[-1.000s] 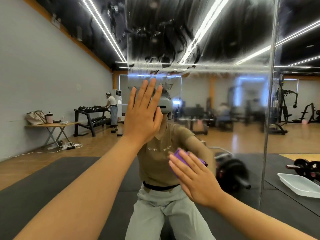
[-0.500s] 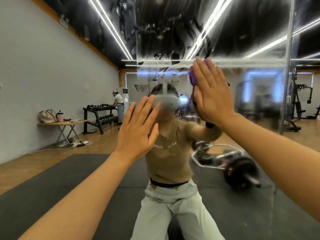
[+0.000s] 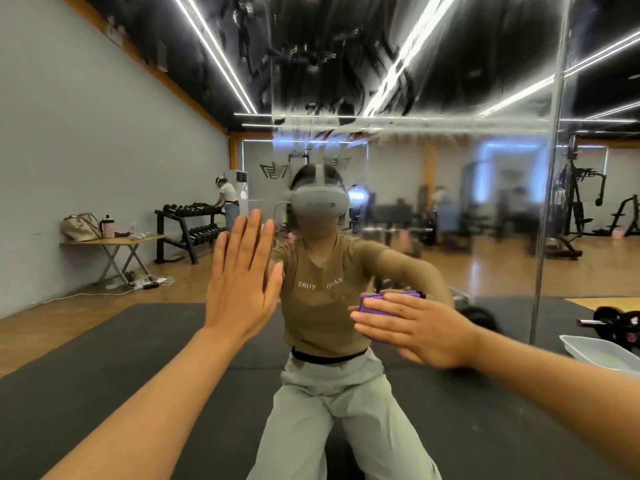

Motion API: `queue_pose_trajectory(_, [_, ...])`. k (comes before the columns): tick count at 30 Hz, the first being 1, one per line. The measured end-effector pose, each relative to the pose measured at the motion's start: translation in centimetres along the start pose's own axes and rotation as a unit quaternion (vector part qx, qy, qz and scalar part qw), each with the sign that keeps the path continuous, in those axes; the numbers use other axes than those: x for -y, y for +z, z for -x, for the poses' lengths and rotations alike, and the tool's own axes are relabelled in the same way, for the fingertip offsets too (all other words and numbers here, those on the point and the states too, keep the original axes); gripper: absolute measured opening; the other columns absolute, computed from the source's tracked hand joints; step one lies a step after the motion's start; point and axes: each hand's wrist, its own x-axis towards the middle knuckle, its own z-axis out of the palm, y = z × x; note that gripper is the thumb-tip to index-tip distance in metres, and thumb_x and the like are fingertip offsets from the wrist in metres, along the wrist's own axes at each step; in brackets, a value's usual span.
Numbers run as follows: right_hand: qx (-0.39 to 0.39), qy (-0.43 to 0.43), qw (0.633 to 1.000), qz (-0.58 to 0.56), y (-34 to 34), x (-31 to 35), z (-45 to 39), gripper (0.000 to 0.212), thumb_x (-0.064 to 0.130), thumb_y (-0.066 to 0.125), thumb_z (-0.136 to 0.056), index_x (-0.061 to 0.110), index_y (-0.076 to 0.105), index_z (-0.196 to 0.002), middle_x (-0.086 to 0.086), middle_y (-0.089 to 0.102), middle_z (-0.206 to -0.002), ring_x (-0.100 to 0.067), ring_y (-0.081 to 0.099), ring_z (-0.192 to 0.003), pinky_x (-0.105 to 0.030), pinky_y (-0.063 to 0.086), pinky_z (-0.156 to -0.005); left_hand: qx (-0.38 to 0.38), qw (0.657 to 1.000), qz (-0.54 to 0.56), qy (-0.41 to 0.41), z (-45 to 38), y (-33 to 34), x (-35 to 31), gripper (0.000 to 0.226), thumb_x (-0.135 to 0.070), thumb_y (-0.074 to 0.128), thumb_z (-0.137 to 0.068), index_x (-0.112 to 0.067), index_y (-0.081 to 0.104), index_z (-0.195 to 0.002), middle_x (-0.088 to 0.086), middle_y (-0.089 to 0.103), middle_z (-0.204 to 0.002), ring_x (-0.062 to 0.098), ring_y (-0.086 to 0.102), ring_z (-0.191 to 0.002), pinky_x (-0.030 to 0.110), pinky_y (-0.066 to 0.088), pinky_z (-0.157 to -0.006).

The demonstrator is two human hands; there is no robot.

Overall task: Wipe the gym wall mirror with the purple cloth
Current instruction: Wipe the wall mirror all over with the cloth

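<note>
Wiping the big mirror with a purple cloth

The mirror (image 3: pixel 450 168) looks partly done: the middle has smeary, streaky marks, mostly up high, so I think a lot is left to wipe. The right hand (image 3: pixel 420 329) is flat, fingers straight, and it presses the purple cloth (image 3: pixel 372 304) on the glass, low down. The cloth sits under the fingers, and only its left and top edges peek out. The left hand (image 3: pixel 242 278) is also flat and holds nothing; it seems to lean on the glass, up and to the left of the cloth, a bit apart. A white tray (image 3: pixel 602 351) sits low on the right.
</note>
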Motion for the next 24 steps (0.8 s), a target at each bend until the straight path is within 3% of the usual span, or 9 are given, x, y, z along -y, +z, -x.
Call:
queue_pose_trajectory(2, [-0.011,0.004,1.0,-0.023,-0.8,-3.5,-0.6,0.069,0.025,0.052,-0.094,0.017,0.029,-0.158,-0.003,0.023,-0.167,-0.023,0.017,-0.155,-0.042,0.012,-0.126,0.009,1.0,-0.011,0.01,0.1,0.1,0.4,0.067,-0.039,0.03,-0.104,-0.012,0.01,-0.162,0.009,0.003,-0.17,0.026,0.002,-0.156,0.047,0.003,-0.126])
queue_pose_trajectory(4, [-0.07,0.13,0.989,-0.022,-1.8,-6.7,-1.7,0.065,0.025,0.048,-0.097,0.014,0.028,-0.158,-0.008,0.025,-0.165,-0.026,0.02,-0.154,-0.044,0.017,-0.125,0.012,1.0,-0.022,0.014,0.0,0.3,0.6,0.067,-0.04,0.028,-0.104,-0.012,0.009,-0.162,0.009,0.002,-0.17,0.027,0.002,-0.156,0.047,0.002,-0.126])
queue_pose_trajectory(7, [-0.162,0.335,0.928,-0.018,-2.7,-8.1,-3.7,0.06,0.022,0.039,-0.1,0.008,0.028,-0.157,-0.012,0.032,-0.162,-0.03,0.024,-0.152,-0.046,0.02,-0.124,0.012,1.0,-0.027,0.009,0.0,0.4,0.5,0.066,-0.041,0.025,-0.105,-0.011,0.009,-0.162,0.01,0.002,-0.17,0.028,0.004,-0.156,0.049,0.004,-0.126])
queue_pose_trajectory(10, [-0.221,0.466,0.854,-0.069,-1.8,-4.2,-6.0,0.062,0.022,0.038,-0.099,0.007,0.023,-0.157,-0.012,0.027,-0.163,-0.028,0.016,-0.154,-0.043,0.011,-0.126,0.014,1.0,-0.025,0.014,0.0,0.4,0.5,0.066,-0.041,0.024,-0.105,-0.011,0.009,-0.162,0.011,0.002,-0.17,0.029,0.005,-0.156,0.049,0.006,-0.125])
queue_pose_trajectory(12, [-0.207,0.436,0.871,-0.094,-0.6,-0.4,-6.5,0.064,0.021,0.044,-0.097,0.007,0.026,-0.157,-0.014,0.027,-0.164,-0.03,0.012,-0.155,-0.045,0.011,-0.126,0.016,0.999,-0.025,0.016,0.0,0.4,0.5,0.066,-0.041,0.025,-0.105,-0.011,0.008,-0.162,0.01,0.001,-0.17,0.029,0.004,-0.156,0.049,0.006,-0.125])
queue_pose_trajectory(16, [-0.063,0.17,0.982,-0.043,1.3,7.2,-3.7,0.072,0.029,0.051,-0.095,0.012,0.025,-0.159,-0.006,0.023,-0.166,-0.028,0.015,-0.155,-0.044,0.009,-0.127,0.024,0.999,-0.025,0.016,0.0,0.4,0.8,0.067,-0.041,0.025,-0.105,-0.012,0.007,-0.162,0.009,0.0,-0.17,0.027,0.002,-0.156,0.05,0.007,-0.124])
queue_pose_trajectory(21, [-0.003,0.029,0.999,-0.019,1.5,5.6,-2.0,0.068,0.033,0.047,-0.099,0.017,0.022,-0.161,0.001,0.02,-0.167,-0.02,0.013,-0.155,-0.038,0.005,-0.127,0.028,0.999,-0.034,0.021,0.1,0.5,0.8,0.066,-0.041,0.024,-0.105,-0.011,0.006,-0.162,0.011,0.001,-0.17,0.028,0.002,-0.156,0.05,0.005,-0.125])
queue_pose_trajectory(24, [-0.025,0.023,0.998,-0.047,0.2,0.7,-3.4,0.067,0.029,0.048,-0.095,0.015,0.03,-0.158,-0.002,0.028,-0.165,-0.022,0.019,-0.154,-0.04,0.011,-0.127,0.029,0.999,-0.034,0.03,0.0,0.4,0.9,0.065,-0.044,0.019,-0.107,-0.011,0.004,-0.162,0.011,0.0,-0.169,0.027,0.001,-0.156,0.047,0.001,-0.125])
